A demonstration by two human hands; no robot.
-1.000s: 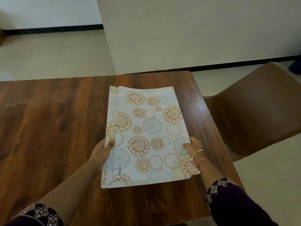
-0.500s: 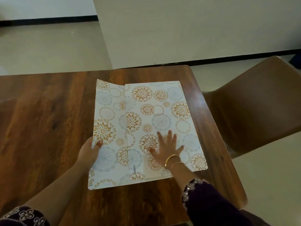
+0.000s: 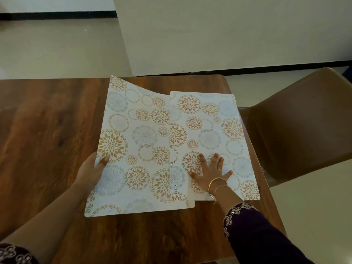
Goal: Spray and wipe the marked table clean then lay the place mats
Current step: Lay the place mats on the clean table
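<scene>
Mat laying: right hand [image 3: 209, 175], fingers [image 3: 214, 160] splayed flat, is pinning upper mat [image 3: 228, 126]; left hand [image 3: 91, 172] is pinching lower mat [image 3: 133, 138], probably next sliding it toward 9 o'clock.

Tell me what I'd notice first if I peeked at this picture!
Two flowery place mats pop out on the dark wooden table: the left mat and the right mat, whose edge overlaps it. The left hand pinches the left mat's edge, while the right hand presses flat on the right mat. A brown chair stands at the table's right.
</scene>
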